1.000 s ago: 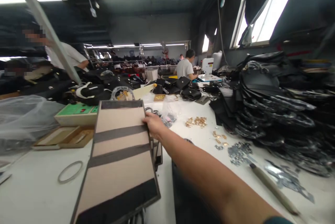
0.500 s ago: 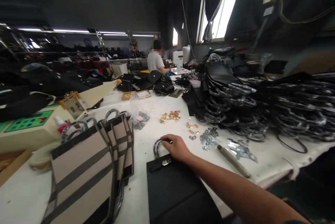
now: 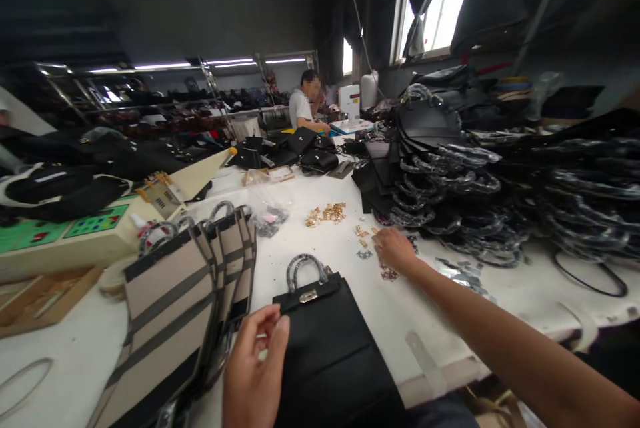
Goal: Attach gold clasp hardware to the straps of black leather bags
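Observation:
A black handbag panel (image 3: 325,341) lies flat in front of me, with a plastic-wrapped handle (image 3: 305,271) and a metal clasp plate (image 3: 309,296) at its top. By the upper left edge of the panel is my left hand (image 3: 257,361), fingers loosely curled, with a gap between thumb and fingers and nothing visible in them. My right hand (image 3: 395,251) reaches down to small metal pieces right of the panel, its fingers drawn together beside a few gold fittings (image 3: 363,233); whatever is between them is hidden. Silver plates (image 3: 463,271) lie beyond the right forearm.
Beige-and-black panels with wrapped handles (image 3: 170,301) stand on the left. A gold fittings pile (image 3: 327,213) and plastic bag (image 3: 270,205) lie farther back. Black bag parts (image 3: 430,148) are heaped on the right. A cream machine (image 3: 100,235) stands left; a person (image 3: 303,108) sits behind.
My right hand has left the handbag handle and moved right to the small metal pieces. My left hand has come into view at the panel's left edge. The view has shifted slightly.

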The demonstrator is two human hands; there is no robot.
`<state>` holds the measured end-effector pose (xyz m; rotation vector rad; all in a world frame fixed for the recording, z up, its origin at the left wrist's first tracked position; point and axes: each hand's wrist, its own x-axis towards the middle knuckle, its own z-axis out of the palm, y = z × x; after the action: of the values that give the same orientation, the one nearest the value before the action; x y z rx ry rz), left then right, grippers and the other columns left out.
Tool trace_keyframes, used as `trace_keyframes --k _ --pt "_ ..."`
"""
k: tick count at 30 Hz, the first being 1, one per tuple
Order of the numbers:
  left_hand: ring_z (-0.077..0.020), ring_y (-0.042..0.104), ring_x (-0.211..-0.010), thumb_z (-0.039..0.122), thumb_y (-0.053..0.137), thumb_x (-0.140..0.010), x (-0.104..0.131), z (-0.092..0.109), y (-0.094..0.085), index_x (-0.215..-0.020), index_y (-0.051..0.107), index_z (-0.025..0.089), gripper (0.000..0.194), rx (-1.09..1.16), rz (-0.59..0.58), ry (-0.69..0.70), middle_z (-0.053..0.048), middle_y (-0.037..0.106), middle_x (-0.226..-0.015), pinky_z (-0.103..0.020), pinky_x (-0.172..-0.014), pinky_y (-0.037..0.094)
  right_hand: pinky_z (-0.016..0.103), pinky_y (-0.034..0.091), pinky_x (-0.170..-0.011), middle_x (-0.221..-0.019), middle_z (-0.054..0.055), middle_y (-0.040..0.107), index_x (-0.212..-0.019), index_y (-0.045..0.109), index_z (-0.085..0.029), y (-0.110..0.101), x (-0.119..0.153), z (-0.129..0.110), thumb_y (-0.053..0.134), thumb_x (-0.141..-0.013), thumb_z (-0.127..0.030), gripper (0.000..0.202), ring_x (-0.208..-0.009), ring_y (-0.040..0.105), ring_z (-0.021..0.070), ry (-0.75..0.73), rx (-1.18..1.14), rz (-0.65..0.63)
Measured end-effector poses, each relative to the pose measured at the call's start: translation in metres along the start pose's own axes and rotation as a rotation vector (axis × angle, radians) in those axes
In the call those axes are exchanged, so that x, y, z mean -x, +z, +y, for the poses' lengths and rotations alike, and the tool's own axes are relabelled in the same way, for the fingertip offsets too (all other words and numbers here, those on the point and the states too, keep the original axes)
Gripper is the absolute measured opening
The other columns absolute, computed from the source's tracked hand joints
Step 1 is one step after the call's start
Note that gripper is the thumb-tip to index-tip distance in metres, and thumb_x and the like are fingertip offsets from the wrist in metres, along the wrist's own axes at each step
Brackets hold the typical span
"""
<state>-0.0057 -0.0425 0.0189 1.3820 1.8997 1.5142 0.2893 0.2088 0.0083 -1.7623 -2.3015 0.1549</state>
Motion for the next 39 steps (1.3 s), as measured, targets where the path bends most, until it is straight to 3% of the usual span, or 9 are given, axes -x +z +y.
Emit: trace_keyframes --k 5,10,16,19,23,25,29,34,39 --pt "-0.0347 0.055 -0.130 0.054 0.055 -0.091 -0.017 -0.051 0.021 -0.133 0.061 0.013 0.059 -0.389 -0.055 0.110 -0.017 0.062 -0.138 -0.057 -0.114 0.045 0.032 0.044 -0.095 -0.126 0.013 0.069 -0.105 0.076 -0.019 -0.004 -0.004 0.020 0.049 -0.091 -0.014 0.031 -0.125 0.053 0.0269 -0.039 0.042 -0.057" --pt "-0.0301 0.059 -0.122 0.048 0.052 -0.094 -0.031 -0.043 0.028 -0.126 0.067 0.023 0.043 -0.426 -0.169 0.016 -0.009 0.066 -0.125 -0.050 -0.110 0.045 0.033 0.046 -0.087 -0.114 0.016 0.071 -0.096 0.079 -0.017 -0.008 -0.012 0.036 0.054 -0.082 -0.006 0.031 -0.113 0.062 0.0279 -0.028 0.049 -0.103" --pt "-0.0288 0.062 -0.098 0.053 0.065 -0.081 -0.040 -0.043 0.038 -0.103 0.066 0.022 0.038 -0.358 -0.150 -0.054 -0.007 0.062 -0.108 -0.046 -0.092 0.049 0.038 0.046 -0.092 -0.120 0.015 0.071 -0.105 0.080 -0.021 -0.022 -0.021 0.036 0.056 -0.082 -0.004 0.037 -0.117 0.063 0.0314 -0.076 -0.087 -0.057" --pt "-0.0285 0.060 -0.098 0.054 0.069 -0.076 -0.039 -0.044 0.041 -0.096 0.062 0.022 0.038 -0.318 -0.160 -0.044 -0.006 0.060 -0.104 -0.045 -0.092 0.047 0.040 0.048 -0.094 -0.122 0.013 0.072 -0.109 0.079 -0.021 -0.030 -0.006 0.018 0.058 -0.087 -0.013 0.031 -0.114 0.065 0.0310 -0.081 -0.226 -0.018" --pt "-0.0266 0.057 -0.091 0.050 0.070 -0.075 -0.037 -0.039 0.043 -0.087 0.058 0.023 0.031 -0.266 -0.164 -0.022 -0.003 0.058 -0.095 -0.042 -0.085 0.044 0.029 0.054 -0.090 -0.114 0.004 0.075 -0.124 0.072 -0.028 -0.027 0.050 -0.037 0.060 -0.095 -0.035 0.033 -0.099 0.070 0.0187 -0.142 -0.508 -0.042" --pt "-0.0257 0.056 -0.089 0.047 0.070 -0.075 -0.036 -0.035 0.046 -0.083 0.054 0.024 0.030 -0.234 -0.153 -0.001 -0.001 0.056 -0.092 -0.041 -0.084 0.044 0.029 0.055 -0.088 -0.106 0.003 0.076 -0.129 0.070 -0.026 -0.018 0.084 -0.070 0.062 -0.093 -0.039 0.039 -0.094 0.070 0.0185 -0.149 -0.866 -0.126" --pt "-0.0234 0.051 -0.082 0.047 0.074 -0.074 -0.029 -0.027 0.056 -0.079 0.048 0.025 0.034 -0.178 -0.101 0.029 0.001 0.051 -0.085 -0.038 -0.077 0.041 0.037 0.054 -0.096 -0.108 0.006 0.075 -0.109 0.077 -0.024 0.009 0.131 -0.118 0.074 -0.082 -0.039 0.030 -0.102 0.070 0.0242 -0.084 -1.403 -0.222" --pt "-0.0235 0.050 -0.081 0.043 0.068 -0.079 -0.015 -0.022 0.061 -0.079 0.048 0.026 0.026 -0.087 -0.003 0.006 0.001 0.050 -0.085 -0.039 -0.079 0.037 0.039 0.051 -0.101 -0.105 0.004 0.075 -0.095 0.078 -0.026 0.037 0.147 -0.128 0.071 -0.084 -0.025 0.013 -0.104 0.069 0.0232 -0.147 -1.267 -0.075" --pt "-0.0247 0.064 -0.093 0.050 0.063 -0.084 -0.012 -0.026 0.049 -0.104 0.056 0.024 0.033 0.230 0.007 -0.209 -0.004 0.067 -0.101 -0.037 -0.085 0.047 0.037 0.051 -0.093 -0.101 0.002 0.075 -0.099 0.076 -0.026 0.041 0.150 -0.126 0.067 -0.085 -0.015 0.021 -0.100 0.067 0.0219 -0.222 -0.925 0.024"
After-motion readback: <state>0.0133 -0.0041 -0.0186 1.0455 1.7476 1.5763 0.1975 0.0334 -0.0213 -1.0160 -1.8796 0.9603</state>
